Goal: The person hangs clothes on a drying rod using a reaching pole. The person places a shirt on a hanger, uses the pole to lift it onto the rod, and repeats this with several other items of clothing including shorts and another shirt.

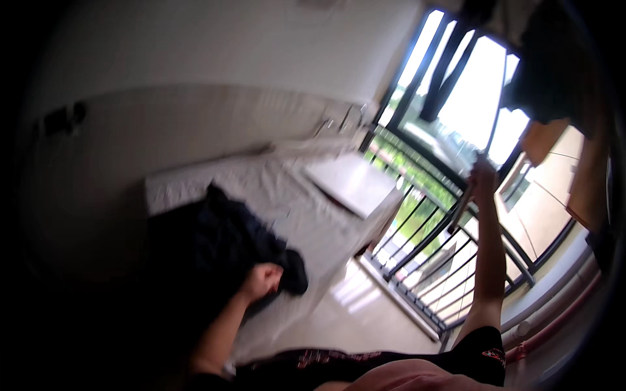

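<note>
My left hand (pixel 264 282), its fingers curled, is at the edge of a heap of dark cloth (pixel 230 229) on a light, wrinkled cover; blur hides whether it grips the cloth. On the right, my raised right hand (pixel 481 173) is closed around a long thin pole (pixel 498 107), whose thicker lower end slants down below the fist. The pole reaches up towards dark hanging garments (pixel 543 73). Another dark garment with two long parts (pixel 447 73) hangs in front of the window.
A white flat panel (pixel 354 181) lies on the covered surface (pixel 313 234), near metal taps (pixel 345 119) at the wall. Dark metal railings (pixel 420 229) run below the window. Pipes (pixel 538 337) are at the lower right. Glossy floor (pixel 371 313) shows between cover and railing.
</note>
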Action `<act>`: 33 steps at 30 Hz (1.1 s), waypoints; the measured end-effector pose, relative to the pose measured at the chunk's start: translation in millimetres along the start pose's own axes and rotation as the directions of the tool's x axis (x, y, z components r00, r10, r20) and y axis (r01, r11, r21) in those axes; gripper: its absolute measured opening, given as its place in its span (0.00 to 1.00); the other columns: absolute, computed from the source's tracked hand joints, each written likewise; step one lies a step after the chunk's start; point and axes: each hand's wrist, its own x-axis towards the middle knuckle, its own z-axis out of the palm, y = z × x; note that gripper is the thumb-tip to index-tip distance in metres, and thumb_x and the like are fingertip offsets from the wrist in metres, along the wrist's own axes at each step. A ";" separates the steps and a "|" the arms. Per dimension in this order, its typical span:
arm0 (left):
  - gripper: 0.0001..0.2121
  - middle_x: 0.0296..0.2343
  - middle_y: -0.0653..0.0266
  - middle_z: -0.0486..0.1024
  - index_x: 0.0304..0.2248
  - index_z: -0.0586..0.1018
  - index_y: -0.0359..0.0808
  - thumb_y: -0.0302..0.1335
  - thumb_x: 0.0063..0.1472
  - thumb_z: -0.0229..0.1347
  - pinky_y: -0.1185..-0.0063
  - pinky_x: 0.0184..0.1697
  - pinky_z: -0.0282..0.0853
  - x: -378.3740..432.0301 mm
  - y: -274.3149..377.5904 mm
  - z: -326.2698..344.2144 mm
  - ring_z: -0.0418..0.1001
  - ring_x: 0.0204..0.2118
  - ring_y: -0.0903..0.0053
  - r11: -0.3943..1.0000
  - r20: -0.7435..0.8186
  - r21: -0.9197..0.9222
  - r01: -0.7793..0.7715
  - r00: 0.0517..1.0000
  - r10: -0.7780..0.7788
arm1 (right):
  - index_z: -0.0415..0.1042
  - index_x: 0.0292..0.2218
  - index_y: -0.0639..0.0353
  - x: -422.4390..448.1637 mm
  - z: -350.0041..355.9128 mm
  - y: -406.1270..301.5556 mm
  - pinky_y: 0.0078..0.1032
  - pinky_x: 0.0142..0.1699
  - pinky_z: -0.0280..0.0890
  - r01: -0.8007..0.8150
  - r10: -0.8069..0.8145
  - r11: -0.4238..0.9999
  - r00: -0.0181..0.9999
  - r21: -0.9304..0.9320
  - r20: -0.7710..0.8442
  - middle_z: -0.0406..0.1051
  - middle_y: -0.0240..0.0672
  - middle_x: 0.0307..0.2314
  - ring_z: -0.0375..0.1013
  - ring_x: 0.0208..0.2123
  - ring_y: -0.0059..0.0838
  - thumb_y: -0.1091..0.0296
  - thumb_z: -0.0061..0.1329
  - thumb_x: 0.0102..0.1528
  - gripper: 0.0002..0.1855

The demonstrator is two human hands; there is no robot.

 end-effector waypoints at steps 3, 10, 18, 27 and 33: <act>0.06 0.16 0.68 0.68 0.30 0.71 0.30 0.22 0.52 0.46 0.88 0.16 0.60 -3.2 -5.9 -11.1 0.65 0.15 0.86 1.000 -0.038 -0.009 0.010 0.999 -0.010 | 0.57 0.16 0.49 -63.2 19.5 7.1 0.12 0.09 0.41 -0.155 0.152 0.986 0.987 -0.061 -0.049 0.50 0.21 0.08 0.48 0.07 0.12 0.63 0.46 0.47 0.13; 0.06 0.16 0.67 0.69 0.27 0.73 0.29 0.21 0.49 0.46 0.87 0.14 0.61 8.0 7.5 -31.0 0.67 0.14 0.85 0.995 -0.174 0.062 0.075 0.983 -0.063 | 0.54 0.14 0.52 -206.7 -37.2 55.3 0.14 0.11 0.43 -0.470 0.469 0.883 0.879 -0.016 0.082 0.47 0.23 0.05 0.46 0.06 0.14 0.65 0.42 0.50 0.16; 0.07 0.15 0.59 0.72 0.25 0.74 0.30 0.25 0.46 0.49 0.80 0.21 0.66 118.6 -36.0 -36.0 0.71 0.16 0.76 0.783 -0.420 0.619 0.057 0.867 0.269 | 0.58 0.17 0.54 -394.0 -91.0 104.8 0.12 0.09 0.45 -0.630 0.635 0.749 0.771 -0.206 -0.049 0.52 0.25 0.04 0.49 0.04 0.13 0.64 0.42 0.50 0.13; 0.11 0.33 0.55 0.70 0.30 0.74 0.36 0.29 0.45 0.49 0.73 0.39 0.65 162.4 -20.2 -23.7 0.68 0.38 0.66 0.430 -0.545 0.674 0.601 0.797 -0.260 | 0.57 0.12 0.52 -500.7 -100.0 91.0 0.13 0.09 0.45 -0.877 0.907 0.396 0.420 -0.273 -0.033 0.53 0.21 0.05 0.50 0.05 0.10 0.69 0.46 0.47 0.16; 0.10 0.35 0.56 0.69 0.29 0.74 0.36 0.29 0.46 0.48 0.74 0.40 0.63 159.4 -5.9 -11.9 0.67 0.39 0.66 0.391 -0.638 0.623 0.678 0.729 -0.248 | 0.55 0.11 0.52 -494.7 -95.8 115.6 0.13 0.10 0.44 -0.904 0.976 0.215 0.193 -0.370 0.097 0.53 0.20 0.05 0.50 0.06 0.10 0.66 0.47 0.46 0.18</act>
